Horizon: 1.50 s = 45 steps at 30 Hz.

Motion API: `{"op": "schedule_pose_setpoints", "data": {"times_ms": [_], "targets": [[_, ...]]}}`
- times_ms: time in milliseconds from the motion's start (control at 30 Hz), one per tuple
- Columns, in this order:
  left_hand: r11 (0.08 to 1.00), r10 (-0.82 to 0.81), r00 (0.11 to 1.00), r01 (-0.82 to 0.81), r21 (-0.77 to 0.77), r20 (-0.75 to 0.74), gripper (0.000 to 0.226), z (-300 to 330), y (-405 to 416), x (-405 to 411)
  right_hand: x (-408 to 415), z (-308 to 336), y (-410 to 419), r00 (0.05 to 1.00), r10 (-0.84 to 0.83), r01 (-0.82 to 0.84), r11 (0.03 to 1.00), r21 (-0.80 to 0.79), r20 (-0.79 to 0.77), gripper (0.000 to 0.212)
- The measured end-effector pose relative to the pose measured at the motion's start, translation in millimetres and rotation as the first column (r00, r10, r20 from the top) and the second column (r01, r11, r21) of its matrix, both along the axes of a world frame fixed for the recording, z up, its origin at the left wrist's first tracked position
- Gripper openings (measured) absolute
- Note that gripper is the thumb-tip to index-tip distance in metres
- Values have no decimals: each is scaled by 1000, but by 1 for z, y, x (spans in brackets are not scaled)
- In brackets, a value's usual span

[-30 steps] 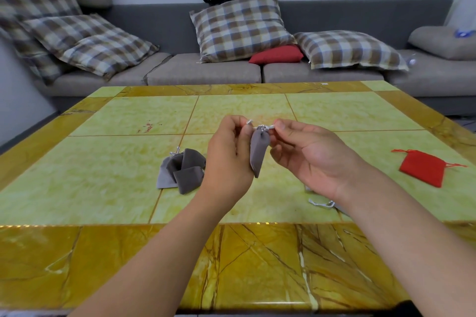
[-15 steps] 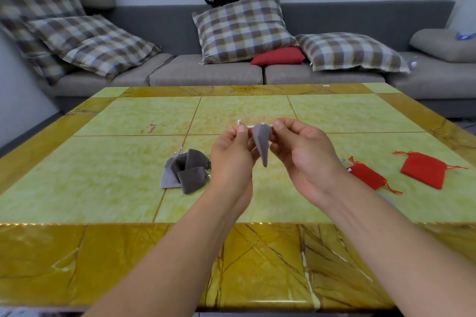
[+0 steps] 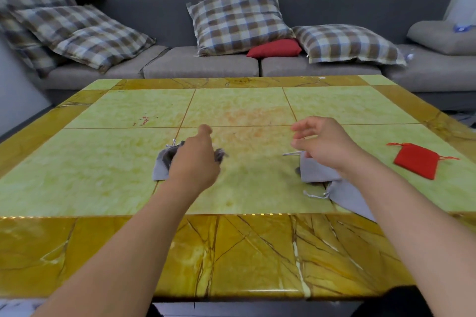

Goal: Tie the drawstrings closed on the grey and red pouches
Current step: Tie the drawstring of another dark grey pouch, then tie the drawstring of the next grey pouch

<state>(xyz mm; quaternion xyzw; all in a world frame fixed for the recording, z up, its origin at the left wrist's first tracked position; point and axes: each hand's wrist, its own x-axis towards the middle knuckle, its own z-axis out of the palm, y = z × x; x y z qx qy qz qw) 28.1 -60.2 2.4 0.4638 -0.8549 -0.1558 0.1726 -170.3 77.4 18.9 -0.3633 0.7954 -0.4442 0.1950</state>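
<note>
Hands (image 3: 194, 159) newly apart, pouch (image 3: 315, 170) flat.

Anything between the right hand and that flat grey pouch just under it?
Nothing visible does. The right hand hovers open directly over the grey pouch, whose silver drawstring lies exposed beside the fingers. The red pouch lies well off to the right.

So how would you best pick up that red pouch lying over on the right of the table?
Probably by its top edge, where the red pouch is gathered and its cords stick out at both corners. It lies flat on the table, apart from everything else, so the right hand, open and nearest, could come from above and pinch that far edge with the fingers.
</note>
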Motion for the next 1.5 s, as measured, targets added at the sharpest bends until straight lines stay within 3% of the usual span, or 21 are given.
{"op": "schedule_pose_setpoints", "data": {"times_ms": [33,100,233,300,367,500,567,633,767,833,900,933,1000,1033,1100,1200,1267,1333,1400,1433,1500], "targets": [[998,58,993,-56,-27,98,49,-2,-4,4,-9,-3,5,987,14,2,995,104,-159,30],[990,136,976,-141,14,170,38,-3,-10,8,-23,-7,13,959,75,-3,968,250,-275,31],[987,161,924,-140,-85,347,54,0,-7,5,-20,0,20,942,189,-53,900,432,-278,33],[978,152,921,-88,-190,358,60,2,2,1,-9,2,18,918,319,-123,793,596,-235,34],[980,-7,970,56,-193,244,65,1,9,-5,-2,-2,15,893,390,-135,708,693,-224,35],[898,-437,893,439,9,105,45,-4,26,-12,-9,-6,7,866,297,28,775,631,-403,43],[843,-538,834,527,111,125,42,-11,28,-14,-13,-11,5,843,342,58,710,701,-416,59],[826,-563,816,547,135,136,43,-16,27,-16,-15,-17,5,856,358,31,684,729,-373,51],[819,-571,812,557,134,116,43,-20,25,-20,-17,-23,4,809,278,121,783,610,-518,13],[844,-531,844,518,137,78,46,-22,28,-23,-18,-26,1,817,188,124,866,485,-545,8],[883,-412,910,413,223,-50,52,-20,32,-28,-16,-24,-4,893,87,70,943,327,-441,15],[863,-325,932,362,352,-163,56,-17,35,-31,-13,-21,-5,938,67,22,968,251,-341,16],[661,-104,919,350,664,-381,59,-10,39,-38,-6,-16,-7,979,125,-98,982,164,-160,14],[550,-14,899,372,748,-437,59,-7,40,-41,-3,-16,-8,981,174,-159,975,152,-90,15],[452,76,864,414,790,-497,50,-11,41,-46,2,-18,-7,962,269,-271,952,143,33,25],[489,208,813,396,777,-544,28,-21,41,-50,3,-20,-4,922,343,-366,923,118,178,33],[535,236,794,375,757,-560,20,-22,35,-50,0,-16,-5,926,317,-335,940,61,204,34],[580,207,801,361,730,-561,16,-17,27,-46,-8,-13,-5,981,193,-193,981,-3,0,42],[638,168,818,335,694,-550,13,-13,20,-41,-18,-8,0,944,54,-62,998,-14,-326,49],[671,160,824,313,673,-543,12,-11,18,-39,-21,-6,2,885,48,-39,999,29,-463,45],[715,172,811,287,637,-559,12,-10,16,-35,-16,1,9,843,138,-23,975,222,-519,13]]}}
